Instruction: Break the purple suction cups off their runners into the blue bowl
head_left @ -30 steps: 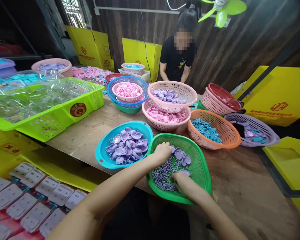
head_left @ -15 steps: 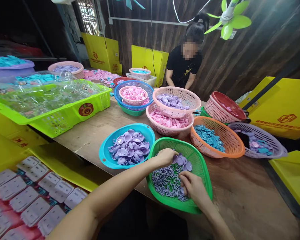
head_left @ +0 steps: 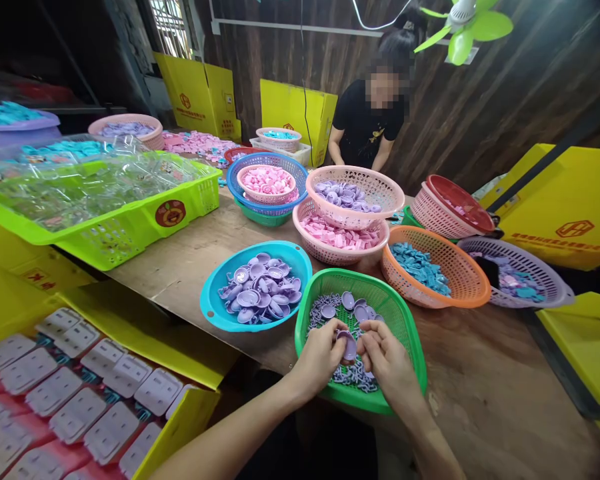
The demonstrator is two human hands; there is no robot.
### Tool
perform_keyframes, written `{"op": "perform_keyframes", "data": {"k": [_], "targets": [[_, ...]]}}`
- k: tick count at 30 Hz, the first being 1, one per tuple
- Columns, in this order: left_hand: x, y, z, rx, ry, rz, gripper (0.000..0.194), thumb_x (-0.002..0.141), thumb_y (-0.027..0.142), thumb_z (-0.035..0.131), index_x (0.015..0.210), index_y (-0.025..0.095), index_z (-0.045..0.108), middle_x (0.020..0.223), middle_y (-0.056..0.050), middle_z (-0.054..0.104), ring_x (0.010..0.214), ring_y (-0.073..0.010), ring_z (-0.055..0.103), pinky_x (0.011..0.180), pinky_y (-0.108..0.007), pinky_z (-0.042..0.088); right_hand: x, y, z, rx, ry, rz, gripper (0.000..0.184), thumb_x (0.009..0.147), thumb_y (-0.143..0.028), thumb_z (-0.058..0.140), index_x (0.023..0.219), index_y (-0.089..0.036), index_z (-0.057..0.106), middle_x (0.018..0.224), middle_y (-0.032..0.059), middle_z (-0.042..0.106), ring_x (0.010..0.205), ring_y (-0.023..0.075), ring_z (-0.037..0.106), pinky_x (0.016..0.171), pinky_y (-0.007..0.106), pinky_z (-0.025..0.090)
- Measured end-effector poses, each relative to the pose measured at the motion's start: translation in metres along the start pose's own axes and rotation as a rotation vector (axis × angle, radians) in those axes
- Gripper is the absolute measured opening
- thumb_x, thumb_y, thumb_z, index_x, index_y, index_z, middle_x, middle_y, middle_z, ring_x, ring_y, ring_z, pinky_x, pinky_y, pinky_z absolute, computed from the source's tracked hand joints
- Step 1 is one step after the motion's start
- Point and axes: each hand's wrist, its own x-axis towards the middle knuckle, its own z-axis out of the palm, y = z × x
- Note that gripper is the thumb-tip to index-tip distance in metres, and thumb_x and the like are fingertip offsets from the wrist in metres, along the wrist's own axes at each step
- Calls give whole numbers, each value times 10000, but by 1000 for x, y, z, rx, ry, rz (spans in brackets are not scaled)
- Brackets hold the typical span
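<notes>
My left hand (head_left: 320, 350) pinches a small purple plastic dish (head_left: 349, 347), shallow and rounded, above the green basket (head_left: 405, 327). Close beside the dish is my right hand (head_left: 386, 350), its thumb and fingers pressed together; whatever lies between them is too small or hidden to name. Beneath both hands, the basket holds many thin purple-grey hooked pieces (head_left: 353, 379) and several loose purple dishes near its far side. To the left stands a turquoise bowl (head_left: 211, 293) heaped with purple cup-like pieces (head_left: 260, 287).
An orange basket (head_left: 473, 280) of blue pieces stands right of the green one. Pink baskets (head_left: 387, 193) are stacked behind. A lime crate (head_left: 190, 208) of clear packages is at left, above a yellow carton (head_left: 180, 427) of boxed goods. Across the table a person (head_left: 370, 120) works.
My left hand has drawn back from the far side of the green basket towards me, bringing a purple dish up to my right hand. The right hand has risen slightly to meet it.
</notes>
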Motion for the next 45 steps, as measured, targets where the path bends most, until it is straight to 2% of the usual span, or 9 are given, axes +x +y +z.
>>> {"op": "perform_keyframes", "data": {"k": [5, 10, 13, 18, 22, 27, 30, 33, 45], "targets": [[-6, 7, -5, 9, 49, 52, 230, 831, 262, 382, 892, 174, 586, 675, -7, 607, 593, -116, 592, 555, -205, 453, -3, -7, 0, 26, -27, 39, 242, 842, -403, 440, 933, -188, 506, 674, -5, 573, 447, 82, 439, 408, 191, 327], [-11, 6, -3, -257, -129, -64, 238, 821, 313, 404, 920, 162, 559, 703, -11, 597, 505, -116, 591, 451, -197, 439, -3, -3, 3, 144, -47, 67, 224, 834, -396, 460, 890, -189, 526, 599, -48, 460, 439, 65, 356, 404, 177, 278], [-12, 6, -1, -346, -207, -100, 258, 801, 327, 444, 931, 143, 568, 632, -1, 569, 478, -121, 580, 436, -201, 442, -4, 4, 5, 11, 19, 30, 225, 845, -388, 439, 853, -183, 531, 600, -43, 454, 491, 82, 395, 456, 186, 323], [-11, 3, -1, -301, -160, -82, 265, 798, 330, 456, 941, 142, 577, 559, 15, 540, 444, -122, 558, 402, -192, 409, -11, 7, 8, -303, 123, -61, 212, 857, -359, 410, 853, -183, 529, 711, -2, 561, 617, 126, 506, 555, 211, 377], [-12, -1, -3, -259, -155, -80, 249, 811, 332, 429, 872, 139, 574, 506, 19, 518, 438, -130, 551, 395, -194, 401, -17, 6, 8, -443, 104, -131, 216, 856, -351, 411, 887, -183, 542, 767, 22, 605, 647, 144, 553, 585, 224, 395], [-15, 5, -7, -12, -67, -7, 283, 850, 321, 357, 883, 171, 595, 555, 15, 546, 434, -104, 518, 425, -194, 390, -23, -3, 6, -436, 92, -121, 197, 845, -356, 451, 845, -189, 556, 709, 7, 610, 582, 123, 564, 560, 206, 416], [-15, 11, -6, 227, 41, 99, 253, 850, 266, 375, 907, 201, 613, 706, -8, 625, 604, -122, 576, 588, -214, 430, -26, -11, 9, -460, 155, -167, 185, 833, -351, 480, 817, -189, 567, 678, -3, 608, 554, 111, 551, 554, 201, 416], [-14, 13, -4, 357, 69, 133, 247, 845, 235, 383, 954, 212, 604, 812, -23, 654, 736, -146, 599, 689, -230, 430, -25, -14, 14, -508, 213, -239, 173, 826, -336, 494, 794, -188, 575, 656, -8, 603, 543, 106, 535, 547, 201, 406], [-15, 8, -3, 715, 82, 152, 224, 865, 232, 350, 953, 207, 555, 733, -25, 651, 663, -158, 614, 580, -224, 407, -19, -9, 22, -568, 199, -290, 158, 833, -297, 486, 742, -181, 544, 613, -19, 555, 528, 99, 504, 557, 205, 372]]}}
